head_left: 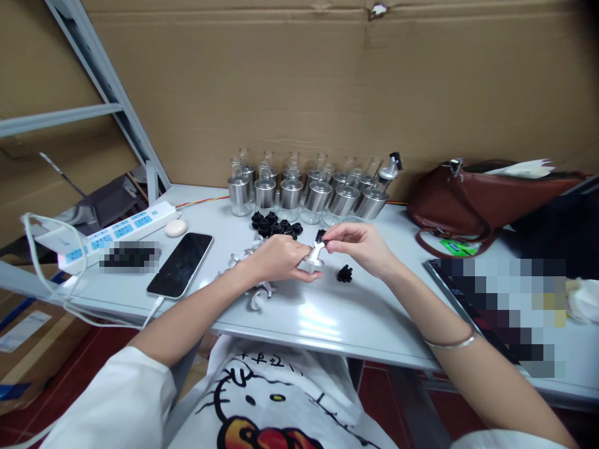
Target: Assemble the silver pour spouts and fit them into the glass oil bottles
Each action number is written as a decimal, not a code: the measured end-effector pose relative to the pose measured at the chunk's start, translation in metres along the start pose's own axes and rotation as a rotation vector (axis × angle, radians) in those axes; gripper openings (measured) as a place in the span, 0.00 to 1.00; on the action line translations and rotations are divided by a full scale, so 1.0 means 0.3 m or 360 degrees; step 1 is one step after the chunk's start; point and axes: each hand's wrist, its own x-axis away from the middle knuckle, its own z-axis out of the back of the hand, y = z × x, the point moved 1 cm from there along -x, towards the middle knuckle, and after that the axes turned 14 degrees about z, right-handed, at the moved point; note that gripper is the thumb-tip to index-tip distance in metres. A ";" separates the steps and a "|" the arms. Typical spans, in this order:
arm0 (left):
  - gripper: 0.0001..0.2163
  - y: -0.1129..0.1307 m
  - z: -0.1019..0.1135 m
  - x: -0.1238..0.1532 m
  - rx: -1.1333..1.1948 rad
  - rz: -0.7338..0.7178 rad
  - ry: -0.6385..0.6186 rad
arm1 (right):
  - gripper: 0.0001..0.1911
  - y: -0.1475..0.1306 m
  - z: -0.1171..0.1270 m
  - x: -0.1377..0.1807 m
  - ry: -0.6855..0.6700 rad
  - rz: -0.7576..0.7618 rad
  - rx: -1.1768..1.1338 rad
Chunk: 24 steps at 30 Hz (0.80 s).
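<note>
Spout [314, 257], small, silvery metal, held just above grey tabletop [304, 318], left hand [276, 259] pinching its base; right hand [360, 246] nips black plastic cap [321, 236] at its tip. Likely light, rigid, slick: hold the base.

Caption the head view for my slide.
Left hand holds a silver spout, right hand pinches its black cap, glass bottles behind.
</note>
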 end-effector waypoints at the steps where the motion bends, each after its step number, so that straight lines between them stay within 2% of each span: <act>1: 0.20 0.000 0.001 -0.001 0.0006 -0.0001 -0.0001 | 0.12 0.000 0.000 0.000 -0.0019 0.0001 -0.0021; 4: 0.19 -0.001 0.004 -0.003 -0.0008 0.0014 -0.0009 | 0.12 -0.005 -0.006 0.001 -0.0053 -0.0042 -0.0141; 8: 0.19 -0.002 0.007 -0.006 -0.0064 0.0051 -0.0056 | 0.15 -0.020 -0.028 0.006 -0.0074 -0.0225 -0.0384; 10: 0.19 -0.003 0.007 -0.005 -0.0071 0.0057 -0.0076 | 0.18 -0.026 -0.038 0.010 -0.0152 -0.0304 -0.0515; 13: 0.20 -0.008 0.004 -0.004 -0.0072 0.0053 -0.0068 | 0.17 -0.028 -0.045 0.015 -0.0300 -0.0381 -0.0661; 24: 0.19 -0.004 -0.001 -0.004 -0.0069 -0.0035 0.0019 | 0.15 -0.014 -0.042 0.026 -0.0438 -0.0482 -0.0812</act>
